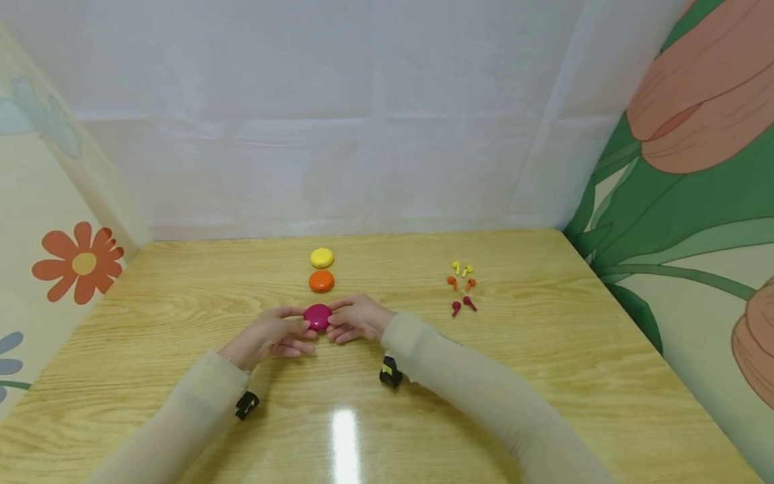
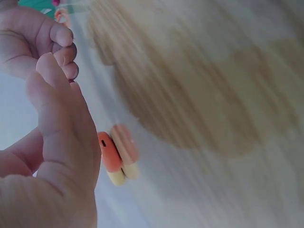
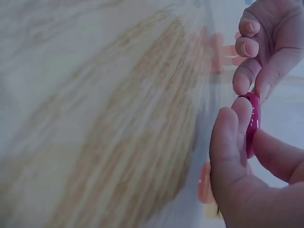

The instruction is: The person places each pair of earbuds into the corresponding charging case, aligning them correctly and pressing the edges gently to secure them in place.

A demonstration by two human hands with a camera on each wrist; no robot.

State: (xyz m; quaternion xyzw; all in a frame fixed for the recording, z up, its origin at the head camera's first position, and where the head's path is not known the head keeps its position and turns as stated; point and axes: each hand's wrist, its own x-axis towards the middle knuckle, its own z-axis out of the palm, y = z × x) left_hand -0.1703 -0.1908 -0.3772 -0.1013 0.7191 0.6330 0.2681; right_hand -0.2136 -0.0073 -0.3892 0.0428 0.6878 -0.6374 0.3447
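Note:
A round magenta case (image 1: pixel 317 317) is held between both hands in the head view, its lid down as far as can be seen. The left hand (image 1: pixel 273 336) pinches its left side and the right hand (image 1: pixel 361 318) pinches its right side. In the right wrist view the magenta case (image 3: pixel 253 124) stands on edge between the right hand's (image 3: pixel 251 166) thumb and fingers, with the left hand (image 3: pixel 270 47) at its far end. The left wrist view shows the left hand (image 2: pixel 61 142) hiding the case, and the right hand (image 2: pixel 35 40) beyond.
An orange case (image 1: pixel 321 281) and a yellow case (image 1: pixel 322 257) lie on the wooden table (image 1: pixel 199 282) behind the hands. To the right lie yellow earbuds (image 1: pixel 467 270), orange earbuds (image 1: pixel 471 285) and magenta earbuds (image 1: pixel 469 303), a pair of each. A white cloth (image 1: pixel 363 168) hangs behind.

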